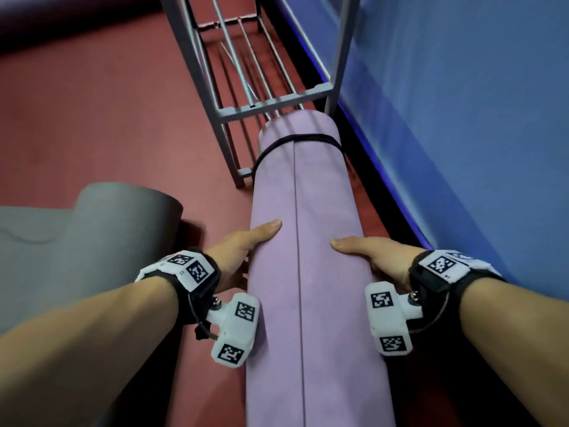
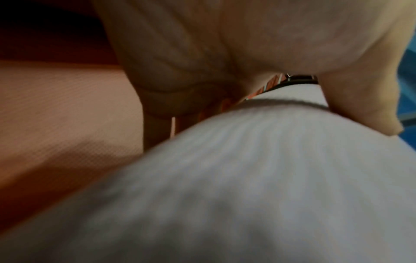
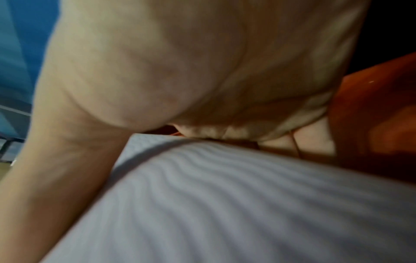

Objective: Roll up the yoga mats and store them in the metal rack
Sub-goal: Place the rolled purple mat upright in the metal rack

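Red flooring [image 1: 107,118] covers the room, bounded on the right by a blue wall [image 1: 477,118]. A grey metal rack [image 1: 221,112] stands on the floor beside that wall. A rolled purple yoga mat [image 1: 311,241] points lengthwise at the rack, its far end at the rack's lower frame. A black strap [image 1: 295,140] encircles the roll near that far end. The left hand [image 1: 243,254] holds the roll's left side, thumb laid across the top and fingers [image 2: 162,99] curled down its flank. The right hand [image 1: 375,254] mirrors this on the right side, thumb on top and fingers [image 3: 310,140] wrapped down the side. A grey yoga mat [image 1: 86,241], partly rolled, lies on the floor at the left.
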`<control>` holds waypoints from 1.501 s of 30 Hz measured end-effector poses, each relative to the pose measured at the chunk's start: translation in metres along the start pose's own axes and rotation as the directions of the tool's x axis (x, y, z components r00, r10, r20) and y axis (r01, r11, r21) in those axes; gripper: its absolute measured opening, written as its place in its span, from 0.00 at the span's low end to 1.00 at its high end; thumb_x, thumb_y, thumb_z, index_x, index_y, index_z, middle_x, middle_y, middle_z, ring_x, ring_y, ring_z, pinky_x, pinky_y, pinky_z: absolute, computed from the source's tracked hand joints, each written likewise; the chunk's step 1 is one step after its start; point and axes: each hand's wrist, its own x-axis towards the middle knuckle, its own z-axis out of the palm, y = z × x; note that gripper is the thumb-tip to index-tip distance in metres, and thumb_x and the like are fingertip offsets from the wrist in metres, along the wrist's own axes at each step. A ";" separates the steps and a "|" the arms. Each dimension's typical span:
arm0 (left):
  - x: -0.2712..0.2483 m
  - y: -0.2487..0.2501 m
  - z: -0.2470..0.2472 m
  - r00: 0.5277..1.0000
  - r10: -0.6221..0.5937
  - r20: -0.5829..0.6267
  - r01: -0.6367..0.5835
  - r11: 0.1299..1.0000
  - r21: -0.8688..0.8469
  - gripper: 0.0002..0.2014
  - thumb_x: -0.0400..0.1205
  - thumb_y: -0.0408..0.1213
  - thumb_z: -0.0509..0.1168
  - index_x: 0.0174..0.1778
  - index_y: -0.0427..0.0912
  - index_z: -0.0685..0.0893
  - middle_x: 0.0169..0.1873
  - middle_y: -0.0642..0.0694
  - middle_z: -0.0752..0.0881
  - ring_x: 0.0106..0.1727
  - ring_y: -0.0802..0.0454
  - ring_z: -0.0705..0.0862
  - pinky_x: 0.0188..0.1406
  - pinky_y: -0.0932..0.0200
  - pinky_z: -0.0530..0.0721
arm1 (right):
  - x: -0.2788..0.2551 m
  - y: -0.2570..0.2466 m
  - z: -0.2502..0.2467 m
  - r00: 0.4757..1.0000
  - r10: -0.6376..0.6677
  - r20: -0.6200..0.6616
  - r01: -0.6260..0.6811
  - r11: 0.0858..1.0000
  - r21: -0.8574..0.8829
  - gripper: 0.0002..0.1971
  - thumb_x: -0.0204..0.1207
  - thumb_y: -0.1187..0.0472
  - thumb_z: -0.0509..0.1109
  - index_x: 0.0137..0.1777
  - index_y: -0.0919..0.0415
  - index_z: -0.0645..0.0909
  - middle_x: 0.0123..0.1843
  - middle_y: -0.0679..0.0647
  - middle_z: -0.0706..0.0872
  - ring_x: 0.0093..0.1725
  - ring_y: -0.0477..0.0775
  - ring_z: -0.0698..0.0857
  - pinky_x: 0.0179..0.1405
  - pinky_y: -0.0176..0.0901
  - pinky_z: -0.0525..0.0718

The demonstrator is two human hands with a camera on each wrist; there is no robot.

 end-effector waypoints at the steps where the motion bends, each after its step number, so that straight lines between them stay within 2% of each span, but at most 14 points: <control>1: 0.001 0.002 -0.003 1.000 0.015 0.001 -0.015 1.000 0.021 0.41 0.55 0.63 0.77 0.60 0.41 0.88 0.57 0.38 0.90 0.63 0.35 0.86 0.68 0.35 0.81 | 0.004 -0.003 -0.002 1.000 -0.001 0.009 0.002 1.000 -0.020 0.40 0.44 0.46 0.86 0.58 0.64 0.87 0.53 0.67 0.91 0.54 0.70 0.89 0.65 0.71 0.80; 4: 0.004 0.001 -0.009 1.000 0.028 0.003 -0.028 0.999 0.036 0.41 0.55 0.64 0.76 0.61 0.42 0.87 0.58 0.38 0.89 0.62 0.36 0.86 0.67 0.36 0.82 | 0.015 -0.007 -0.005 0.998 0.059 0.004 -0.058 0.993 -0.099 0.51 0.32 0.43 0.91 0.61 0.64 0.87 0.59 0.72 0.87 0.64 0.76 0.83 0.67 0.77 0.76; 7: 0.004 0.001 -0.007 0.999 0.051 -0.001 -0.051 0.998 0.033 0.41 0.51 0.67 0.73 0.58 0.48 0.88 0.57 0.40 0.90 0.59 0.37 0.88 0.63 0.39 0.85 | 0.025 -0.008 -0.008 0.993 0.105 -0.048 -0.112 0.978 -0.176 0.53 0.33 0.35 0.89 0.61 0.64 0.87 0.70 0.76 0.77 0.67 0.79 0.80 0.69 0.81 0.70; 11: 0.004 -0.003 -0.008 0.999 0.044 -0.019 -0.044 0.999 0.002 0.43 0.51 0.68 0.73 0.62 0.50 0.86 0.59 0.40 0.89 0.60 0.37 0.88 0.64 0.36 0.83 | 0.034 -0.009 -0.010 0.989 0.131 -0.062 -0.143 0.953 -0.269 0.61 0.34 0.29 0.86 0.67 0.69 0.83 0.69 0.75 0.79 0.68 0.79 0.79 0.68 0.80 0.71; 15: 0.005 -0.005 -0.015 1.000 0.025 0.001 -0.025 0.999 -0.027 0.46 0.53 0.68 0.76 0.67 0.48 0.84 0.62 0.38 0.87 0.63 0.35 0.86 0.67 0.32 0.80 | 0.034 -0.011 -0.012 0.991 0.123 -0.047 -0.132 0.947 -0.293 0.64 0.33 0.30 0.86 0.68 0.71 0.81 0.55 0.76 0.83 0.53 0.76 0.83 0.60 0.59 0.79; 17: 0.006 -0.004 -0.015 1.000 -0.001 0.017 0.002 0.999 -0.049 0.50 0.50 0.66 0.80 0.67 0.45 0.84 0.63 0.37 0.87 0.65 0.34 0.85 0.69 0.32 0.78 | 0.029 -0.014 -0.007 0.998 0.066 -0.022 -0.069 0.960 -0.270 0.62 0.32 0.29 0.86 0.65 0.69 0.83 0.50 0.67 0.82 0.49 0.69 0.80 0.52 0.56 0.76; 21: 0.004 -0.001 -0.005 0.999 -0.007 0.043 0.010 0.997 -0.070 0.43 0.54 0.62 0.80 0.63 0.42 0.86 0.58 0.37 0.90 0.62 0.36 0.87 0.69 0.35 0.79 | 0.038 -0.029 0.009 0.993 -0.109 -0.054 0.104 0.991 -0.082 0.58 0.38 0.26 0.83 0.69 0.58 0.79 0.59 0.58 0.90 0.58 0.65 0.89 0.66 0.63 0.81; 24: 0.001 0.005 0.002 0.998 0.003 0.065 0.000 0.998 -0.055 0.31 0.66 0.60 0.78 0.60 0.44 0.86 0.54 0.40 0.91 0.60 0.40 0.88 0.65 0.43 0.82 | 0.047 -0.036 0.009 0.977 -0.183 -0.112 0.168 0.977 -0.132 0.61 0.37 0.25 0.84 0.72 0.53 0.75 0.62 0.54 0.88 0.56 0.61 0.90 0.60 0.61 0.85; 30: 0.005 0.006 -0.006 0.998 0.055 0.032 -0.055 0.998 -0.014 0.36 0.63 0.55 0.76 0.66 0.39 0.83 0.54 0.40 0.91 0.57 0.41 0.90 0.63 0.42 0.84 | 0.045 -0.040 0.004 0.935 -0.321 -0.150 0.284 0.932 -0.225 0.57 0.36 0.28 0.86 0.68 0.54 0.79 0.58 0.51 0.90 0.53 0.55 0.91 0.57 0.56 0.87; 33: 0.008 0.007 -0.011 0.991 0.135 0.003 -0.135 0.991 0.006 0.37 0.62 0.52 0.79 0.66 0.39 0.83 0.53 0.41 0.92 0.54 0.42 0.91 0.56 0.45 0.87 | 0.048 -0.044 0.001 0.935 -0.326 -0.143 0.287 0.928 -0.235 0.58 0.34 0.30 0.86 0.68 0.54 0.78 0.58 0.50 0.90 0.53 0.54 0.91 0.57 0.55 0.87; 37: 0.008 0.007 -0.011 0.994 0.112 0.002 -0.112 0.993 0.030 0.43 0.55 0.57 0.80 0.66 0.40 0.83 0.54 0.41 0.92 0.56 0.41 0.90 0.63 0.40 0.85 | 0.048 -0.046 0.001 0.963 -0.248 -0.104 0.222 0.952 -0.211 0.55 0.38 0.31 0.87 0.68 0.55 0.79 0.55 0.52 0.91 0.51 0.57 0.92 0.55 0.58 0.88; 41: 0.006 0.012 -0.009 1.000 0.006 0.004 -0.005 0.999 -0.032 0.34 0.68 0.64 0.74 0.59 0.39 0.85 0.44 0.42 0.93 0.46 0.47 0.91 0.46 0.53 0.88 | 0.043 -0.066 0.002 0.973 -0.211 -0.094 0.210 0.978 -0.016 0.29 0.65 0.31 0.73 0.52 0.56 0.82 0.32 0.50 0.90 0.31 0.47 0.89 0.28 0.40 0.86; 43: 0.011 0.024 -0.011 0.997 0.026 -0.076 -0.031 0.998 -0.057 0.43 0.66 0.71 0.64 0.67 0.39 0.82 0.51 0.39 0.89 0.46 0.50 0.89 0.36 0.56 0.85 | 0.046 -0.080 0.002 0.967 -0.219 -0.127 0.224 0.974 0.027 0.31 0.66 0.30 0.72 0.56 0.55 0.82 0.43 0.54 0.91 0.41 0.53 0.90 0.36 0.45 0.87; 45: 0.019 0.037 -0.014 0.987 0.078 -0.139 -0.089 0.993 -0.072 0.44 0.66 0.72 0.64 0.69 0.42 0.81 0.61 0.38 0.85 0.52 0.47 0.86 0.46 0.52 0.84 | 0.049 -0.091 0.010 0.958 -0.243 -0.154 0.249 0.968 0.019 0.32 0.62 0.27 0.74 0.52 0.54 0.83 0.37 0.53 0.91 0.32 0.52 0.88 0.34 0.45 0.86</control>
